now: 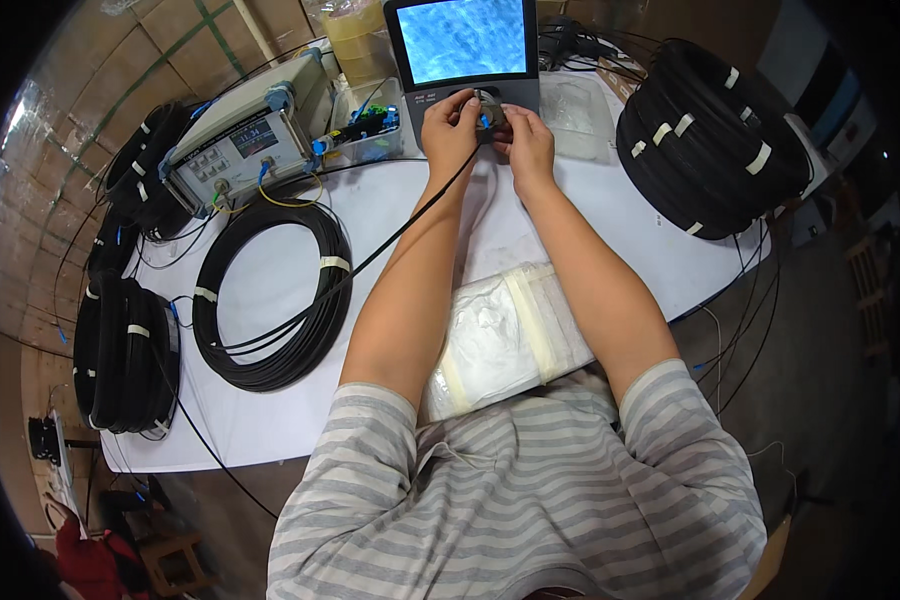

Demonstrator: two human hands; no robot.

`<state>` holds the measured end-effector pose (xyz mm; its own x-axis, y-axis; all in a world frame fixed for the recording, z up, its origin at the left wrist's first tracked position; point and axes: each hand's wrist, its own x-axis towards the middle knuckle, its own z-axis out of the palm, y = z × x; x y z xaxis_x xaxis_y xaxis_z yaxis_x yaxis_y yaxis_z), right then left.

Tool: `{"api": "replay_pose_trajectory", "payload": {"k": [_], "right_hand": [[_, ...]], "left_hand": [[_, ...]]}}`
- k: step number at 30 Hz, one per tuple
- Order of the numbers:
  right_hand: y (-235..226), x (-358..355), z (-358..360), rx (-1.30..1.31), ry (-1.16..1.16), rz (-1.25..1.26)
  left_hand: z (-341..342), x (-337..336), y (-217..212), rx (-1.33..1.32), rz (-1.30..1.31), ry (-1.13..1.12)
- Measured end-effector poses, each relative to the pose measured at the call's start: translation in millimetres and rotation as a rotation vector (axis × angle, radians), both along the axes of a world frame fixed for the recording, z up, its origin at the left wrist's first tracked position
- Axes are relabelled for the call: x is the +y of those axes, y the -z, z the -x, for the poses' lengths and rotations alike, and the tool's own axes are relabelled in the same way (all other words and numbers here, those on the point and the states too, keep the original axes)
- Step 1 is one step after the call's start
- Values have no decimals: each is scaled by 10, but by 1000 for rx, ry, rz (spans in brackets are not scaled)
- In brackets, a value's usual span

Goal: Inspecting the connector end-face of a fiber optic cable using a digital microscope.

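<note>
I have both hands up at the far edge of the bench [270, 420], right under the screen unit [462, 50]. My left hand [450, 128] is pinched shut on the end of the thin black cable [370, 262], and my right hand [526, 142] is closed around the small dark fitting [489, 104] at the base of that screen. The two hands are almost touching, with a speck of blue connector showing between the fingers.

I judge this to be the step of seating the cable end into the fitting so its tip shows on the screen – which is lit, a mottled blue (I cannot tell from here whether the connector is fully home). The cable runs back from my left hand, down along my forearm, to the black coil [270, 295] lying flat on the bench, just in front of the grey meter box [245, 140].

What comes next calls for small, steady fingers – hold the fitting still with the right, keep the end straight with the left, and avoid dragging on the slack. The padded white bundle [505, 335] lies between my arms, and the large coil stack [710, 135] sits well off to my right.
</note>
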<state>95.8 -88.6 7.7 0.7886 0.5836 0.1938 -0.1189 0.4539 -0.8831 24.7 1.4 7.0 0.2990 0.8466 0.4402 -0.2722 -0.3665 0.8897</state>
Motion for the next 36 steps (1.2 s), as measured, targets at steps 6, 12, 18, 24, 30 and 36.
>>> {"api": "replay_pose_trajectory", "payload": {"k": [6, 12, 18, 24, 30, 36], "right_hand": [[59, 6, -51, -121, 60, 53], [32, 3, -21, -107, 78, 162], [76, 21, -49, -40, 22, -6], [75, 39, -53, -140, 79, 86], [46, 13, -14, -114, 75, 117], [64, 18, -25, -101, 29, 45]], "left_hand": [[-17, -52, -25, -14, -10, 2], [-20, 6, 32, -18, 26, 10], [-22, -18, -2, -17, 11, 13], [-17, -43, -17, -20, -9, 0], [-5, -19, 9, -20, -28, -13], [-10, -29, -5, -6, -21, -15]]}}
